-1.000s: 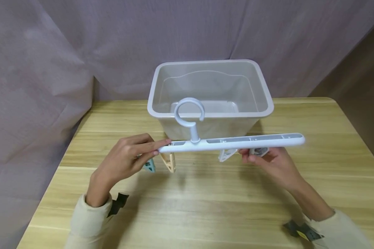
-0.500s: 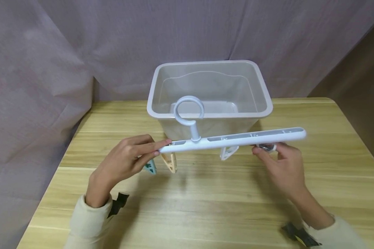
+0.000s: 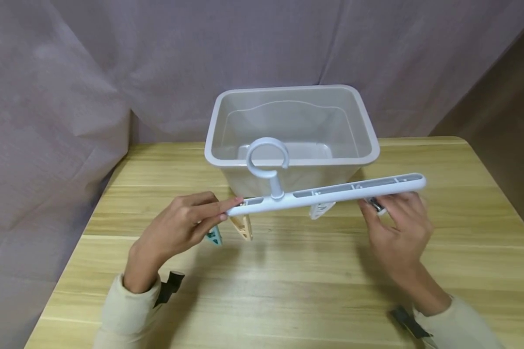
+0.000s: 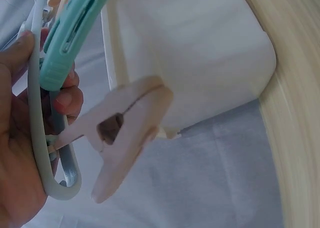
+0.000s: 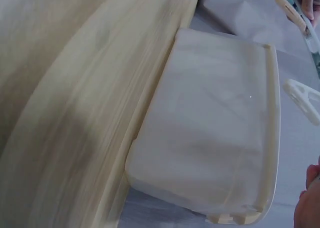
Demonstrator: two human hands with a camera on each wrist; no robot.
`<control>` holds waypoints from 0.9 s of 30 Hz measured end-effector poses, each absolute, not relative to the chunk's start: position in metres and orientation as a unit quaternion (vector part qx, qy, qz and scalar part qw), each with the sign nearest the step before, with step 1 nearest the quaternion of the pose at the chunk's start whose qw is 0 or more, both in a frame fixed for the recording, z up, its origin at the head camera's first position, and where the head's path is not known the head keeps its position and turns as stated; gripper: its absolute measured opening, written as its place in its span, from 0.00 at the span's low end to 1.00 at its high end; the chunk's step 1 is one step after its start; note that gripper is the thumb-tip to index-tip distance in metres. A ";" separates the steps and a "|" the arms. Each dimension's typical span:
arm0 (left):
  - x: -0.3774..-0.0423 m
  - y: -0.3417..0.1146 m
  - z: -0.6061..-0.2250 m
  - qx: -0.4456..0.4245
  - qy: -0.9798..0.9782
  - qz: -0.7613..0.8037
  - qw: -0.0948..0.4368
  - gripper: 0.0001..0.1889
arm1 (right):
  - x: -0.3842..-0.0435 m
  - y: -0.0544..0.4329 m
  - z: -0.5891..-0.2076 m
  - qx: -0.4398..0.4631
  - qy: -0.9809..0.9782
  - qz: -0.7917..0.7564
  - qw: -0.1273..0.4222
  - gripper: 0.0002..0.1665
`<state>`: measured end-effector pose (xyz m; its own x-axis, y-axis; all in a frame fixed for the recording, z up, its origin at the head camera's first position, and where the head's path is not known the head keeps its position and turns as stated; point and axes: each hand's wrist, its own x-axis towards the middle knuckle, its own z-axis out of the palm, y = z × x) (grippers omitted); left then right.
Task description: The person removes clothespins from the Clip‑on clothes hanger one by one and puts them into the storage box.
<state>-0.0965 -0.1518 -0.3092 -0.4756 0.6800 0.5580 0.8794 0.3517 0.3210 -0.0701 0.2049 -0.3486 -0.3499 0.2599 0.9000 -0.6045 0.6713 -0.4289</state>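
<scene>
A pale blue clip hanger (image 3: 332,193) with a round hook (image 3: 268,157) is held up over the table, its right end tilted higher. My left hand (image 3: 179,225) grips its left end between thumb and fingers. Below that end hang a teal clip (image 4: 75,38) and a peach clip (image 3: 243,227); another pale clip (image 4: 125,123) is close up in the left wrist view. A white clip (image 3: 321,210) hangs right of the hook. Under the right part, my right hand (image 3: 399,228) pinches a clip (image 3: 377,205) with a shiny metal part, mostly hidden by the fingers.
A light grey plastic bin (image 3: 292,162) stands behind the hanger at the table's back edge. The table (image 3: 288,295) has a wood-grain top. A greyish curtain (image 3: 166,63) hangs behind it.
My right hand has moved right and slightly up with its clip, turning over it. The hanger's right end has risen. My left hand stays nearly in place.
</scene>
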 end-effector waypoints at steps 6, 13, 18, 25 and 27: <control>-0.097 -0.150 -0.311 -0.481 -0.809 -0.296 0.162 0.23 | -0.077 0.194 -0.342 0.099 -0.678 0.358 0.635 0.30; -0.097 -0.147 -0.314 -0.482 -0.807 -0.303 0.156 0.22 | -0.086 0.193 -0.340 0.103 -0.619 0.295 0.721 0.26; -0.098 -0.145 -0.318 -0.481 -0.806 -0.304 0.163 0.22 | -0.089 0.196 -0.342 0.116 -0.611 0.274 0.734 0.20; -0.096 -0.143 -0.320 -0.471 -0.807 -0.314 0.167 0.22 | -0.068 0.210 -0.347 0.141 -0.728 0.509 0.436 0.21; -0.096 -0.143 -0.320 -0.470 -0.807 -0.318 0.163 0.22 | -0.062 0.216 -0.346 0.160 -0.691 0.642 0.290 0.12</control>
